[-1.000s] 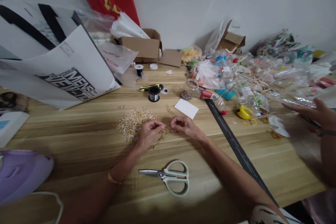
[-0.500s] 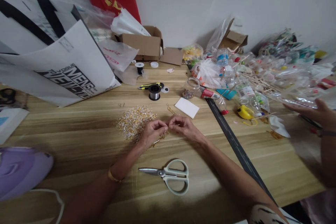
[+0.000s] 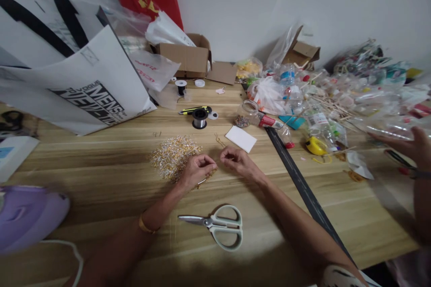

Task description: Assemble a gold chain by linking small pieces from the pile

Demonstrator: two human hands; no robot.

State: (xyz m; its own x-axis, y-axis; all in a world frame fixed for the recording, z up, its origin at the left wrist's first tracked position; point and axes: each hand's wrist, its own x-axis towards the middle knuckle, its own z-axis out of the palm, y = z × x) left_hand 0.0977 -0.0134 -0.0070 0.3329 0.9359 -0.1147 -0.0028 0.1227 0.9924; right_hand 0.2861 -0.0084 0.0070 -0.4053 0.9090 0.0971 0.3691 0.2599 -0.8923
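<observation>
My left hand [image 3: 198, 170] is closed in a pinch at the right edge of a glittery heap of gold and clear beaded strands [image 3: 173, 152]. From its fingertips a gold beaded strand [image 3: 206, 180] trails down to the table. Just to the right, my right hand [image 3: 237, 161] is also pinched closed; whatever lies between its fingertips is too small to make out. A narrow gap separates the two hands. Beyond them are a short gold chain-like piece [image 3: 220, 140] and a white card [image 3: 240, 138]. Scissors with pale handles [image 3: 226, 227] lie on the near side, blades leftward.
A wire spool [image 3: 200, 119], a black thread spool [image 3: 181, 88] and a bead jar [image 3: 247, 114] stand farther back. Plastic bottles and sticks crowd the right, where another person's hand [image 3: 409, 143] reaches in. A purple iron [image 3: 30, 217] and a large paper bag [image 3: 84, 94] occupy the left.
My right hand has drawn slightly right, opening a gap between fingertips that were together. My left hand stays nearly in place. The view has shifted a little.
</observation>
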